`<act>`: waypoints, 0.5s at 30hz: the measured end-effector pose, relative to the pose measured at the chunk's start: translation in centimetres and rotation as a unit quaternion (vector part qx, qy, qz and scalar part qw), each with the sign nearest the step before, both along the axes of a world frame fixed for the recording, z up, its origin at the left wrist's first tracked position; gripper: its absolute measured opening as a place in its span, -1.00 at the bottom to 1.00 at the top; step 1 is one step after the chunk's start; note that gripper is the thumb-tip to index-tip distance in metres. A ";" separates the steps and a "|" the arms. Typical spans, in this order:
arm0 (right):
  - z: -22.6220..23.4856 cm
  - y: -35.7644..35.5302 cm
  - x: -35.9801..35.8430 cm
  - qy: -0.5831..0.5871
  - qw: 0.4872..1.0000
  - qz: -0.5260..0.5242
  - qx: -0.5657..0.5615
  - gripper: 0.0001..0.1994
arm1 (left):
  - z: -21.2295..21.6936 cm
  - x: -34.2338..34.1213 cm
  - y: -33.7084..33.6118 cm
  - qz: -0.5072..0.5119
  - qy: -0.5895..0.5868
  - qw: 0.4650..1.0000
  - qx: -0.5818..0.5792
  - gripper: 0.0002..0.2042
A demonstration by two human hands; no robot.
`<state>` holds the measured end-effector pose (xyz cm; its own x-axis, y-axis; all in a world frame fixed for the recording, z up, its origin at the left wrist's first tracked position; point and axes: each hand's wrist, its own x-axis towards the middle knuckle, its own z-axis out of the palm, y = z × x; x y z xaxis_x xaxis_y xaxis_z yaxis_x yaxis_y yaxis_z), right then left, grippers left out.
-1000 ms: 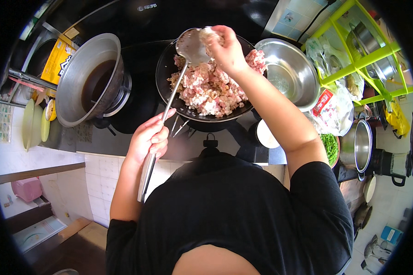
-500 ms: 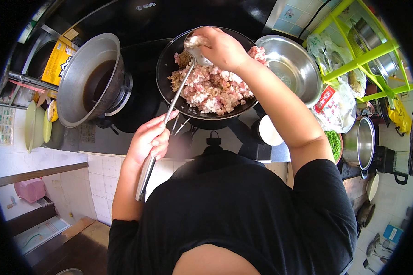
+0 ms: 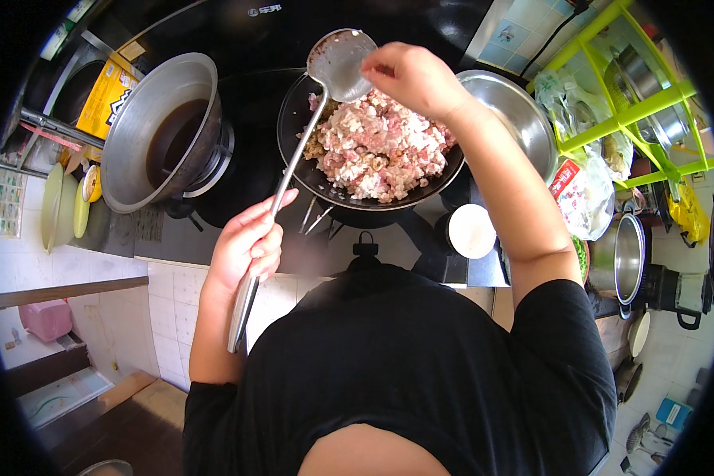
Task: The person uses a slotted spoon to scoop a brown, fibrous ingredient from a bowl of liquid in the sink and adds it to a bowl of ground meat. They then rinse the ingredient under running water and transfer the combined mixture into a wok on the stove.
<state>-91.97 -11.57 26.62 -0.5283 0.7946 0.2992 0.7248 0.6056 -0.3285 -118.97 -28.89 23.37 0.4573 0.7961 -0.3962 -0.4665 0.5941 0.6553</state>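
Observation:
My left hand (image 3: 247, 246) is wrapped round the long metal handle of a ladle (image 3: 339, 65). The ladle's bowl is raised over the far side of a black wok (image 3: 292, 111), its inside showing and smeared with residue. At the right rim of that bowl are the bent fingertips of my right hand (image 3: 416, 79); the fingers are drawn together, and whether they pinch anything is hidden. Below both, a heap of pale pink minced meat (image 3: 385, 147) fills much of the wok, with browner bits at its left.
A large grey pot (image 3: 119, 151) with dark liquid stands left of the wok. A steel basin (image 3: 527, 111) sits close on the right, partly behind my forearm. A white round container (image 3: 471, 231) is near the counter edge; a green rack (image 3: 642, 115) rises at far right.
The ladle's bowl has risen and turned so that its inside shows. My right hand has moved right, from over the bowl to its rim. Pale meat now covers more of the browner part.

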 end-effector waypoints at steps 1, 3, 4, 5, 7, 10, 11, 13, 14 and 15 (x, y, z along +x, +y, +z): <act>0.1 0.5 0.1 0.049 0.998 0.001 -0.028 -0.79 | 0.1 0.1 -0.1 -0.008 0.010 1.000 0.000 -0.61; 0.0 1.8 0.4 0.142 0.986 -0.004 -0.090 -0.79 | 0.3 0.4 -0.2 -0.024 0.032 0.999 0.001 -0.60; 0.1 1.8 0.5 0.151 0.979 -0.027 -0.131 -0.78 | 0.4 0.5 -0.2 -0.031 0.045 0.999 0.001 -0.60; 0.2 1.7 0.6 0.160 0.971 -0.049 -0.172 -0.78 | 0.5 0.5 -0.3 -0.038 0.058 0.998 0.002 -0.59; -0.6 2.0 1.2 0.109 0.974 -0.074 -0.183 -0.75 | 1.1 0.5 -0.4 -0.020 0.064 0.998 0.005 -0.59; -2.4 0.9 2.0 -0.132 0.973 -0.090 -0.164 -0.73 | 1.1 0.1 -0.5 0.005 0.064 0.998 0.006 -0.58; -2.8 0.7 2.3 -0.117 0.969 -0.089 -0.200 -0.73 | 1.1 -0.1 -0.5 0.006 0.062 0.998 0.008 -0.58; -1.8 0.3 1.7 0.015 0.976 -0.056 -0.208 -0.73 | 1.1 -0.2 -0.8 0.003 0.062 0.998 0.013 -0.58; -1.0 0.1 1.2 0.081 0.973 -0.038 -0.211 -0.73 | 0.9 -0.1 -0.9 -0.001 0.068 0.998 0.008 -0.58; -0.2 -0.2 0.5 0.121 0.974 -0.027 -0.191 -0.74 | 0.7 -0.1 -1.0 -0.006 0.074 0.997 0.003 -0.59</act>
<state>-91.46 -11.80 26.41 -0.4340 0.8968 0.0863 0.6260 0.3691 -0.6870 -119.05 -29.89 24.07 0.4046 0.7934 -0.4547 -0.3573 0.5949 0.7200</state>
